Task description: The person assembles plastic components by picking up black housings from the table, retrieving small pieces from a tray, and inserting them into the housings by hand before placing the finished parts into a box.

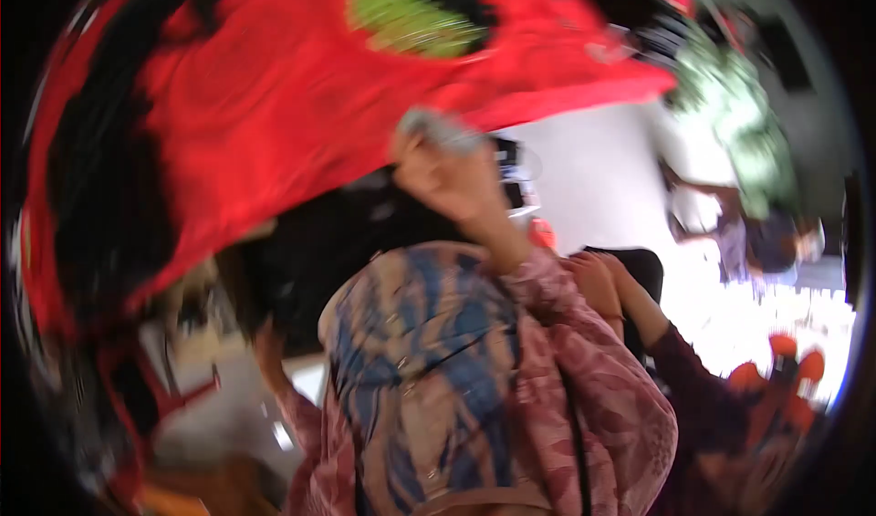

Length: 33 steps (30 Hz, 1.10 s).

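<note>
In front of me a large red sheet [274, 87] with black shapes and a yellow-green patch [415, 14] spreads across the far side. My right hand [447, 180] is raised at its near edge, fingers closed round a small grey crumpled cloth [444, 128]. Blur hides whether the cloth touches the sheet. Low on the left, my left hand [267, 347] hangs beside a dark surface [310, 251] below the sheet. Its fingers are smeared, so I cannot make out their pose or anything in them.
A person in a dark sleeve [680, 361] sits close on my right, a hand [593, 274] near my elbow. Farther right is a person in dark clothing [771, 242] beside pale green material [730, 114]. Red-framed furniture [137, 388] stands at left; orange objects [785, 370] lie lower right.
</note>
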Motion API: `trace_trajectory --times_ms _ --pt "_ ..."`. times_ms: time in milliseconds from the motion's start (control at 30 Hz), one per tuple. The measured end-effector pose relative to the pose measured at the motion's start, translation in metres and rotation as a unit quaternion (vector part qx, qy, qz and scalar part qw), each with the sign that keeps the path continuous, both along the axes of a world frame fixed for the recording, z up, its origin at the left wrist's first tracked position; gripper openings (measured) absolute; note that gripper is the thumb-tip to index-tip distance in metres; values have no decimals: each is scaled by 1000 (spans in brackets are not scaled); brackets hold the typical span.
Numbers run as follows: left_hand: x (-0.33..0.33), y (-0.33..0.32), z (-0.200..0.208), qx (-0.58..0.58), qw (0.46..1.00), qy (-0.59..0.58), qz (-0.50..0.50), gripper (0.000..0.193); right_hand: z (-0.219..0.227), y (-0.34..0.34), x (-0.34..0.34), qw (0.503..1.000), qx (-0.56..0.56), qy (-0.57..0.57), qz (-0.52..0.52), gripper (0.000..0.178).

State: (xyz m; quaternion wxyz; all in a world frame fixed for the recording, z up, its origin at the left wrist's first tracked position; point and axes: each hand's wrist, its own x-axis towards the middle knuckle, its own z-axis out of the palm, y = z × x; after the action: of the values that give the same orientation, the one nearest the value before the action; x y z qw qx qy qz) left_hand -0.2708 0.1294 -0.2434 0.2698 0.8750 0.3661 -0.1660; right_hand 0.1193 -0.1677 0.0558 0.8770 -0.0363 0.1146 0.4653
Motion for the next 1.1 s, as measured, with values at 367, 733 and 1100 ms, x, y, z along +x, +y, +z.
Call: trace_trajectory --times_ms 367,733,1100 --pt "43 7 -71 -165 907 -371 107 39 31 -8 21 937 36 -345 -33 26" --pt "45 -11 -90 -33 944 -327 24 36 73 -131 70 868 164 -328 -335 63" --pt "-45 10 -115 -167 945 -266 96 22 53 -113 83 856 171 -364 -325 43"
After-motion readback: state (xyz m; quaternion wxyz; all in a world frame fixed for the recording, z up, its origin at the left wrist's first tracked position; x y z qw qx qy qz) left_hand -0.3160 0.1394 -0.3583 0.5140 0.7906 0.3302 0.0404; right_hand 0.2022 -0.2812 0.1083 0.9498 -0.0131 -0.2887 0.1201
